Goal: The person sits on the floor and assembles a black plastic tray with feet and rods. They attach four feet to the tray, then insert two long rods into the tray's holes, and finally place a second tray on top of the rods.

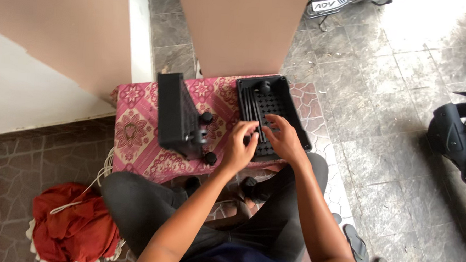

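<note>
Both hands are down on a flat black plastic panel with ribs and rows of small holes, lying toward the right end of a low table under a pink patterned cloth. The left hand has its fingers curled and its tips pressed to the near edge of the panel, pinching at something too small to make out. The right hand lies just beside it, fingers spread loosely over the perforated face, gripping nothing that I can see. To the left on the same cloth sits a black box-shaped housing tipped up on its side, with small round black feet sticking out toward the panel; it lies near the left hand but apart from it. The person sits with knees in dark trousers tucked against the near edge of the table. On the floor at near left is a heap of red cloth with a white cord trailing across it, and at near right a grey sandal. The floor is grey stone tile, with a tan wall and pillar at the far side and part of a black scooter at the right edge.
</note>
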